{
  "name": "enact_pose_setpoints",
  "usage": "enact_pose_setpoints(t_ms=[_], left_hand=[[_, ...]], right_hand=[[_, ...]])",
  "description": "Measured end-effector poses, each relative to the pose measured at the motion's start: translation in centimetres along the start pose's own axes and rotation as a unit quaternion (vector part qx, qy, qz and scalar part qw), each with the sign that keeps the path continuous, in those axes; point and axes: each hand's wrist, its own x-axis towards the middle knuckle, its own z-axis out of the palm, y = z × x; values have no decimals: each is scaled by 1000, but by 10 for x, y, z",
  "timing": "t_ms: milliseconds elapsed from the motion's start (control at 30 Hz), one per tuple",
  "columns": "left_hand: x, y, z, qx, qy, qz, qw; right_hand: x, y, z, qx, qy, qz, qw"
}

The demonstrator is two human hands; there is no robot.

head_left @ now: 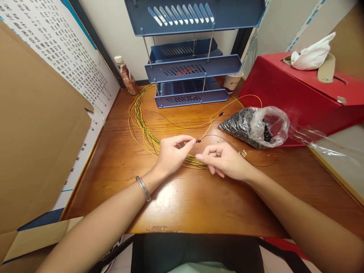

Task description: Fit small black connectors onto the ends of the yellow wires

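My left hand (174, 152), with a metal bracelet at the wrist, pinches a small black connector (198, 141) between thumb and forefinger. A yellow wire (207, 130) and a thin dark wire (217, 136) run from about that spot. Just to the right, my right hand (229, 161) has its thumb and curled fingers pressed together; anything between them is too small to make out. Beneath and behind both hands lies a large loose coil of yellow wire (142, 123) on the wooden table. Another black wire end (221, 114) rests farther back.
An open plastic bag of small black pieces (241, 127) leans near a red box (295, 91) on the right. A blue tiered rack (193, 100) stands at the back, between a drink bottle (127, 77) and a paper cup (233, 81). Cardboard (40, 125) borders the left.
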Motion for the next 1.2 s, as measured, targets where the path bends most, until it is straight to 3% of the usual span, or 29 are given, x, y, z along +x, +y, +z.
enact_pose_setpoints(t_ms=[33, 100, 200, 333, 500, 833, 1000, 1100, 1200], left_hand=[[0, 0, 0, 11, -1, 10, 1000], [-1, 0, 0, 37, -5, 48, 998], [-3, 0, 0, 80, -12, 116, 990], [-4, 0, 0, 104, -17, 162, 981], [-3, 0, 0, 106, -21, 167, 980], [-2, -2, 0, 107, -27, 89, 990], [0, -4, -2, 123, -49, 50, 990], [0, -5, -3, 127, -59, 42, 989], [-1, -6, -2, 124, -66, 43, 989]], right_hand=[[-1, 0, 1, 8, 16, -29, 999], [-1, 2, 4, 7, 109, -95, 989], [2, 9, 4, -65, 212, -143, 965], [4, 15, 1, -140, 213, -138, 957], [3, 13, 2, -150, 206, -129, 958], [2, 11, 5, -96, 189, -89, 973], [-13, -2, 8, -202, 183, -171, 947], [-16, -21, -8, -251, 239, -233, 909], [4, -44, -50, -288, 302, -195, 887]])
